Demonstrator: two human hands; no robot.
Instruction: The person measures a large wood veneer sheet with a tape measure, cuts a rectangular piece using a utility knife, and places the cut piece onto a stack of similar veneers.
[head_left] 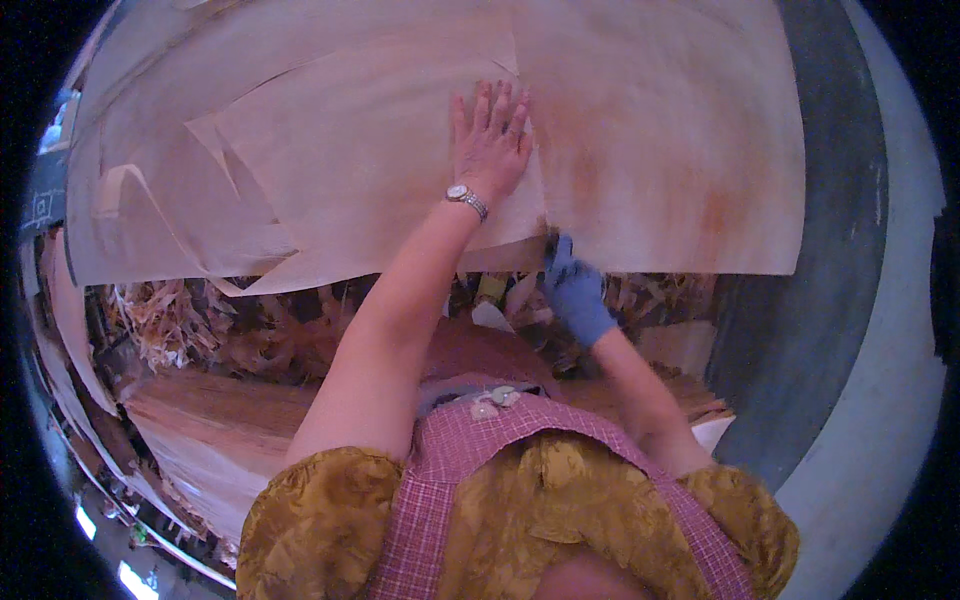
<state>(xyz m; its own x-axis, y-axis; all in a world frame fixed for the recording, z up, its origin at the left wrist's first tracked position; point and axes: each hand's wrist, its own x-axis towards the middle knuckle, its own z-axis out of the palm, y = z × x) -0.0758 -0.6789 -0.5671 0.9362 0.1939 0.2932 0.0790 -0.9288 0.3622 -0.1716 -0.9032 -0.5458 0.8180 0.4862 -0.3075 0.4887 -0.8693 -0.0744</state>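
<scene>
My left hand (pixel 492 145), bare with a wristwatch (pixel 466 196) at the wrist, presses flat with fingers spread on a thin pale wood veneer sheet (pixel 350 150). It lies close to the straight seam where this sheet meets a second veneer sheet (pixel 670 140) with reddish-brown streaks. Wearing a blue glove, my right hand (pixel 578 298) is closed at the near end of that seam. A small dark tool (pixel 552 240) pokes out from its fingers against the sheet's near edge; its kind is too blurred to tell.
Torn veneer strips (pixel 165 325) heap up below the near edge of the sheets. A stack of veneer (pixel 220 420) stands at the lower left, and a loose curled strip (pixel 135 190) lies on the left. Along the right runs a dark border (pixel 835 200) beside the grey floor (pixel 880 400).
</scene>
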